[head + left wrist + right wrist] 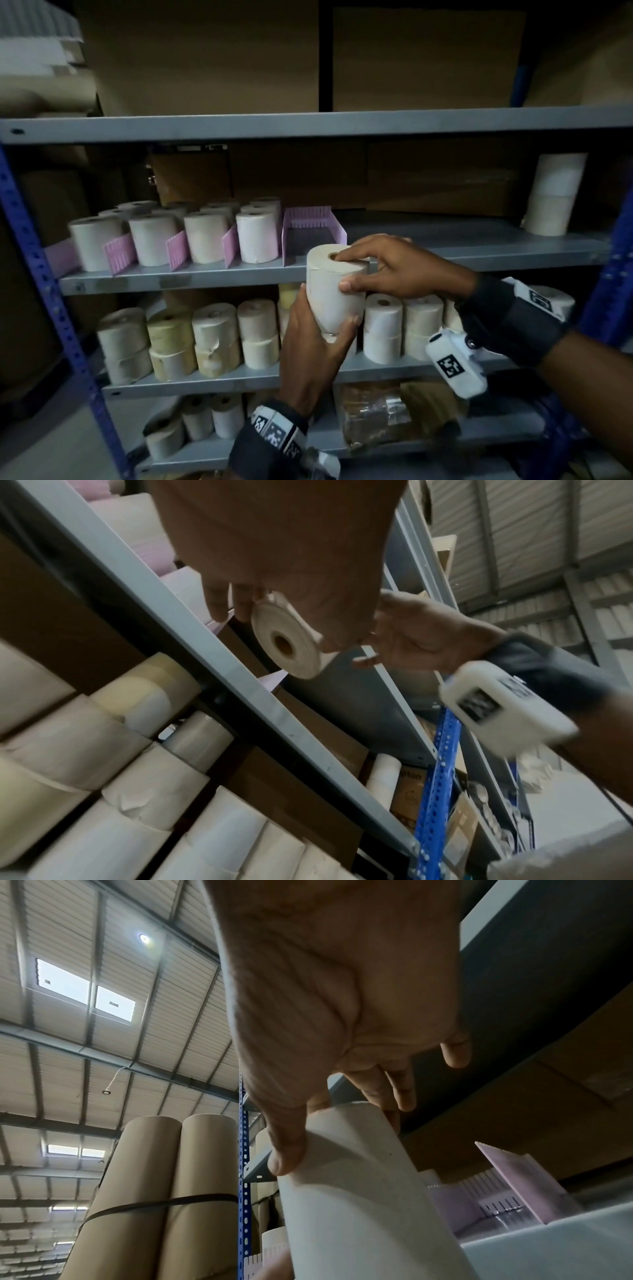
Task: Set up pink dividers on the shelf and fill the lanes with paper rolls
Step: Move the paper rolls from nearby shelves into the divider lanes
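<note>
Paper roll [334, 291] upright, axis vertical — left hand [315, 346] curled round its base, right hand [394, 267] gripping its top. Held just before the shelf's front edge [178, 279]; empty pink-divider lane [313, 236] lies just behind-left — both hands equally near

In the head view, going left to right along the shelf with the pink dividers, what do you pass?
Four front rolls split by pink dividers → empty pink lane → held roll with both hands → bare shelf → stacked rolls far right.
</note>
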A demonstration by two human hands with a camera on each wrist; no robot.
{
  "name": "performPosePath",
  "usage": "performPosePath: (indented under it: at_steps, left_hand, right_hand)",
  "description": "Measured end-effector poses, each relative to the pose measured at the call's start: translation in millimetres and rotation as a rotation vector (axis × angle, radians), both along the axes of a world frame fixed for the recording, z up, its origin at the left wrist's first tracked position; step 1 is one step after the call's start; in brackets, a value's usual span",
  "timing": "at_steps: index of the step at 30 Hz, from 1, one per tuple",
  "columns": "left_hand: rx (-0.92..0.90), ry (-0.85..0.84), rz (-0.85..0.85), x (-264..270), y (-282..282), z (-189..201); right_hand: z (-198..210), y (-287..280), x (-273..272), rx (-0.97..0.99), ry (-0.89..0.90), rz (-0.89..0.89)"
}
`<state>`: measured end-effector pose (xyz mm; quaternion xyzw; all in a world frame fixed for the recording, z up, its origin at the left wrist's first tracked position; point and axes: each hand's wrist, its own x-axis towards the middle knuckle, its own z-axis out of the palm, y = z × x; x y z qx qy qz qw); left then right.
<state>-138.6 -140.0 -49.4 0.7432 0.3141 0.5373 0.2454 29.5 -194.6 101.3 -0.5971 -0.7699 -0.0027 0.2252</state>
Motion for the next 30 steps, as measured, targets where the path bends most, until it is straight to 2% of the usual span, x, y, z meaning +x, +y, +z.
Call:
performPosePath:
  at_steps: [5,12,18,23,30]
  left_hand:
    - [0.084,0.112,0.156,4.9,10.4,-17.5]
    - [0.311,0.360,0.231,25.5,32.1,-28.2]
    - [0.321,0.449,0.287,44.2,68.8,-22.6]
    - [0.284,0.487,0.297,56.9,90.5,-19.4]
    - [0.250,0.580,0.311,69.8,118.4,-13.2]
  right_hand:
    - [6.7,35.8,-6.6,0.041,-0.038,-0.034]
    - [22.0,84.4,5.5,-0.013,-0.070,-0.032]
    - [34.7,130.2,21.0,-0.038,-0.127,-0.053]
    - [33.2,158.7,36.8,-0.083,-0.106,-0.045]
    - [45.1,194.9,50.0,-0.217,-0.112,0.016]
